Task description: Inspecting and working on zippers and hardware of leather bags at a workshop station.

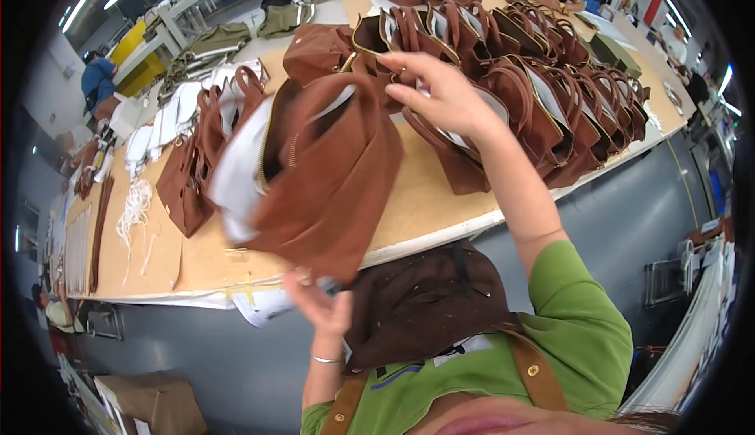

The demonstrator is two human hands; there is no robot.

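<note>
Visibly tilted, a reddish-brown bag with gold-toned zips (338, 191) hangs at the near edge of the tan-topped bench (409, 211)

Its zipped mouth gapes toward the upper left, baring a whitish lining, and its lower corner juts past the bench edge; the left side is blurred.

The bare right arm stretches forward and bends inward from a short green sleeve (578, 309), so the right hand (421, 89) points leftward at the bag's upper right. Index finger and thumb are parted; whether the other fingers grip anything, I cannot tell.

The left hand (318, 305) reaches up from below, a silver-coloured bangle (325, 360) on its wrist. It is spread, thumb away from the fingers, just under the bag's lower edge; blur hides whether they touch.

Rows of similar reddish-brown bags (515, 93) crowd the bench to the right, and a tangle of white cord (135, 207) lies to the left.
</note>
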